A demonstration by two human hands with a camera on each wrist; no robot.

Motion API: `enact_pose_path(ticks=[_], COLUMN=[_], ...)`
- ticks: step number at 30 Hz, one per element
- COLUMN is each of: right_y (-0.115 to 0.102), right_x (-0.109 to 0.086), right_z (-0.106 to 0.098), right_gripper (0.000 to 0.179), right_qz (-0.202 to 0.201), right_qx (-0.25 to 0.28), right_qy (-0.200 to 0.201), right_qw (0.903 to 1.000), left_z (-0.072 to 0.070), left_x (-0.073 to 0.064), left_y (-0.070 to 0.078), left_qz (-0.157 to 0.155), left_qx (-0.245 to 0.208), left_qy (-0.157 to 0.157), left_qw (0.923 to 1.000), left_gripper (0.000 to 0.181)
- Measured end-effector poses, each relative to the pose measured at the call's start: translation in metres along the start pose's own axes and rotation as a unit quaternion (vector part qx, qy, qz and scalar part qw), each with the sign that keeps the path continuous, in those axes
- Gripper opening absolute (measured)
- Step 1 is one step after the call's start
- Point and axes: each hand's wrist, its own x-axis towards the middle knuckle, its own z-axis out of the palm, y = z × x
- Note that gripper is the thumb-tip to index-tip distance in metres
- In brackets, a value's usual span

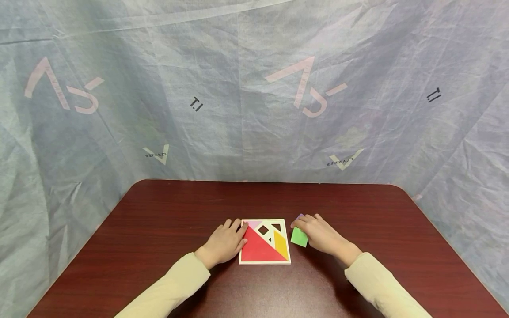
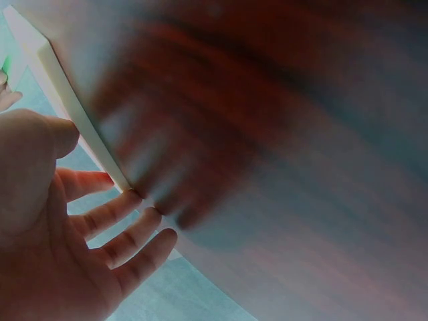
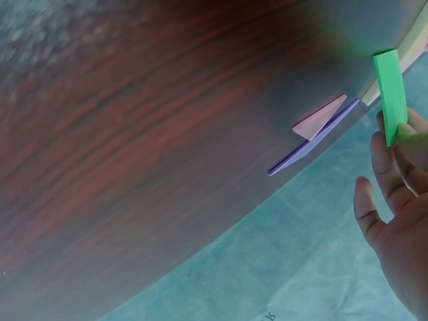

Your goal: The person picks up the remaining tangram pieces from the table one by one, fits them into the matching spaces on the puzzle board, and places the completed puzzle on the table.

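A white-framed tangram board (image 1: 264, 263) lies flat on the table, with a large red area (image 1: 258, 247), a yellow parallelogram (image 1: 280, 244) and a pink-purple piece (image 1: 253, 223) in it. Several dark gaps show in its upper right part. My left hand (image 1: 224, 242) rests at the board's left edge, fingers loosely extended and the index fingertip over the upper left corner. Right of the board, my right hand (image 1: 324, 236) pinches a green square piece (image 1: 299, 237), which is tilted up in the right wrist view.
Beyond the green piece, a purple piece (image 3: 314, 140) and a small pink triangle (image 3: 321, 119) lie close together on the table, largely hidden by the right hand in the head view. The dark red wooden table (image 1: 199, 198) ends at a grey cloth backdrop (image 1: 238, 110).
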Motion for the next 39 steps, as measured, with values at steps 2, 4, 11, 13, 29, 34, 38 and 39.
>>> enact_pose_path(ticks=[2, 4, 11, 13, 29, 34, 38, 39], right_y=[0.0, 0.0, -0.001, -0.002, -0.008, -0.01, -0.012, -0.013], right_x=[0.0, 0.001, 0.002, 0.003, 0.013, 0.017, 0.02, 0.021], right_z=[0.0, 0.0, 0.0, -0.001, 0.0, 0.001, 0.002, 0.002], right_gripper=[0.038, 0.038, 0.039, 0.039, 0.039, 0.044, 0.042, 0.041], right_qz=[0.0, -0.001, -0.009, -0.011, -0.021, -0.015, -0.014, -0.014], right_qx=[0.003, 0.003, -0.004, -0.005, 0.002, 0.013, 0.012, 0.012], right_qy=[0.001, 0.002, 0.013, 0.016, 0.038, 0.028, 0.026, 0.027], right_qw=[1.0, 1.0, 0.9999, 0.9998, 0.9991, 0.9994, 0.9995, 0.9995], left_z=[0.0, 0.001, 0.002, 0.002, -0.001, -0.001, 0.0, 0.0], left_x=[0.0, 0.0, 0.0, 0.0, -0.001, -0.001, 0.0, 0.0], left_y=[0.0, 0.0, -0.001, -0.001, -0.001, -0.001, -0.001, -0.001], left_qz=[0.0, 0.0, 0.004, 0.004, 0.002, 0.002, 0.002, 0.001], left_qx=[0.0, 0.001, 0.006, 0.008, 0.004, 0.003, 0.002, 0.002], left_qy=[0.0, 0.001, 0.007, 0.009, 0.004, 0.005, 0.004, 0.003], left_qw=[1.0, 1.0, 0.9999, 0.9999, 1.0, 1.0, 1.0, 1.0], left_gripper=[0.044, 0.044, 0.044, 0.044, 0.044, 0.044, 0.044, 0.044])
